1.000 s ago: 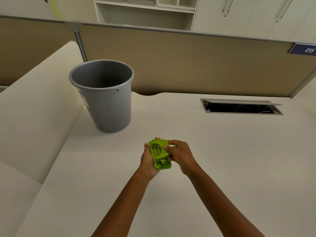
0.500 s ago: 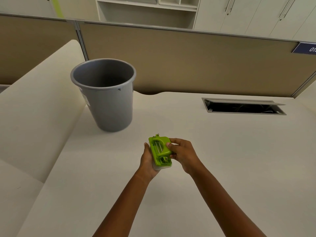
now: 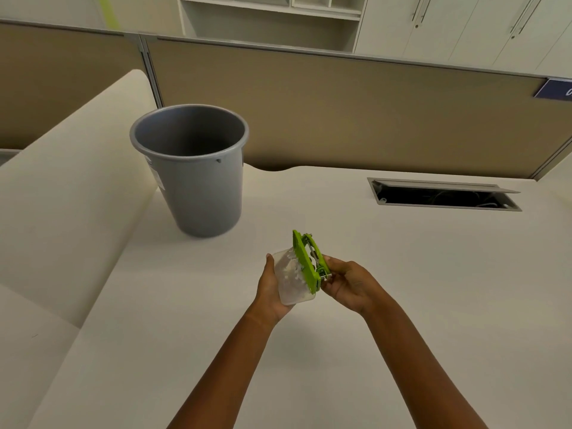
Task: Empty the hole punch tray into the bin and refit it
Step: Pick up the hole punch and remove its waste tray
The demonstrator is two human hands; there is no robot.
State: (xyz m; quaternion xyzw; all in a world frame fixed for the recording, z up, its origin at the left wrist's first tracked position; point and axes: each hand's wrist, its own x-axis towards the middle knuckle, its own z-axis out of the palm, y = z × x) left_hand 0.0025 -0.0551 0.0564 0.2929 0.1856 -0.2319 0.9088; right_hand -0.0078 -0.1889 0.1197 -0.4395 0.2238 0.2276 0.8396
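A green hole punch (image 3: 306, 261) is held above the desk, tipped on its edge. My right hand (image 3: 349, 284) grips its lower right end. A clear plastic tray (image 3: 289, 280) with white paper bits inside hangs open from the punch's underside, still touching it along the right edge. My left hand (image 3: 269, 286) cups the tray from the left. The grey bin (image 3: 192, 168) stands upright on the desk, up and left of both hands, and looks empty inside.
A cream desk (image 3: 402, 274) runs under the hands, with a lower side surface (image 3: 62, 212) to the left. An open cable hatch (image 3: 442, 195) sits at the back right. A tan partition (image 3: 340, 109) closes off the far edge.
The punch was flat between both hands; it has now swung up on edge and the clear tray has come away from its base on the left side.
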